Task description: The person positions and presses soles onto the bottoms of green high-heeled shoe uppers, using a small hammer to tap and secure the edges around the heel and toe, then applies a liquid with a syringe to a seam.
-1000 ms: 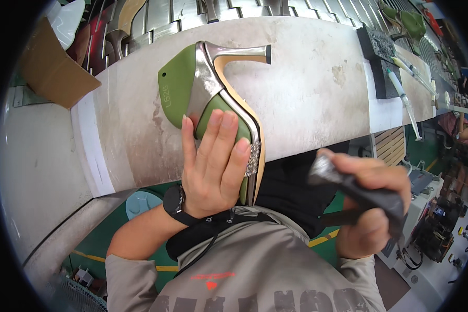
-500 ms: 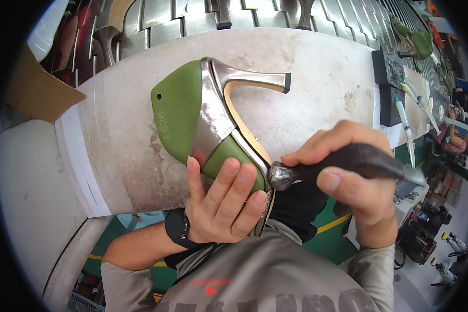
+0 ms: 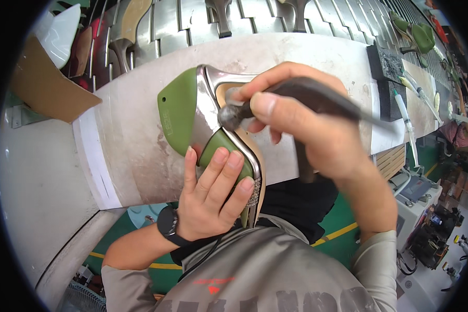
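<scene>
Shoe [image 3: 205, 115] on its side on pale bench [image 3: 322, 54], toe end past near edge. Left hand [image 3: 207, 204] flat on it, fingers extended, not gripping. Right hand [image 3: 317, 138] wrapped round dark hammer [image 3: 232, 117], rounded face at shoe's side edge near heel [image 3: 231, 77]; contact unclear. Progress, judged: heel, tan sole [image 3: 262, 178], glittery strip [image 3: 254, 193] in place; green form [image 3: 179, 106] inside, so shoe seems unfinished. Amount of hammering left: cannot tell.
</scene>
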Motion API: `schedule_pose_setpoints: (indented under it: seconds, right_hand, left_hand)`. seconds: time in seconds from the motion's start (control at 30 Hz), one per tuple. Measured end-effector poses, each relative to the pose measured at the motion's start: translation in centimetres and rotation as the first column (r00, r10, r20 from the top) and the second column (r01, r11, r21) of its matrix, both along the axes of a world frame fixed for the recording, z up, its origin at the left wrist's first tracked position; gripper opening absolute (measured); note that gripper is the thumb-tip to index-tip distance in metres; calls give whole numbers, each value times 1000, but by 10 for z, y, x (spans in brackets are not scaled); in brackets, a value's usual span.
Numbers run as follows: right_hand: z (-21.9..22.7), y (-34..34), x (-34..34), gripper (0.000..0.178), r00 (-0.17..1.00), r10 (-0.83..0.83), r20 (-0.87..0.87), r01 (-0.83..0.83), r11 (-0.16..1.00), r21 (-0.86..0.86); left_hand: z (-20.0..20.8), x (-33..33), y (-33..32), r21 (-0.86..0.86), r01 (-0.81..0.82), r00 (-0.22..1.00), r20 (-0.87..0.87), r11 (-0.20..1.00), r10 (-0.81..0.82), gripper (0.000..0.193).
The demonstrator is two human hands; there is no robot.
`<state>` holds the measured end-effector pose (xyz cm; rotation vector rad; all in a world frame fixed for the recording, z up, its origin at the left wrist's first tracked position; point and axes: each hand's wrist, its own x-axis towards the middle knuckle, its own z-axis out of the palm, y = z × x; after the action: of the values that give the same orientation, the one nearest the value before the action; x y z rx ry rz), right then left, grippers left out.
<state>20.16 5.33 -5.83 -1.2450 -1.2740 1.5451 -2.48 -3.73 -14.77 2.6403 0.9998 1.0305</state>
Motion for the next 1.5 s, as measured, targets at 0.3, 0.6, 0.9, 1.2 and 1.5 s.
schedule_pose_setpoints:
  seconds: [0.3,0.6,0.9,1.2,1.5]
  right_hand:
    - [10,-6,9,35,943,-303,-139,309,951,25]
    - [-8,-2,-21,31,873,-475,-114,473,880,-40]
    - [10,54,-24,33,972,-169,162,119,952,281]
    - [-4,17,-5,30,943,-316,-102,313,949,-45]
    - [33,31,-22,25,985,-4,173,-29,982,187]
  left_hand:
    - [34,-9,121,-325,-85,959,230,942,165,37]
    - [31,-10,128,-479,-57,975,162,876,152,37]
    - [24,-5,129,-418,-61,953,246,906,178,31]
    - [26,-7,128,-422,-53,968,200,905,149,32]
    - [20,-2,125,-409,-44,924,331,911,193,26]
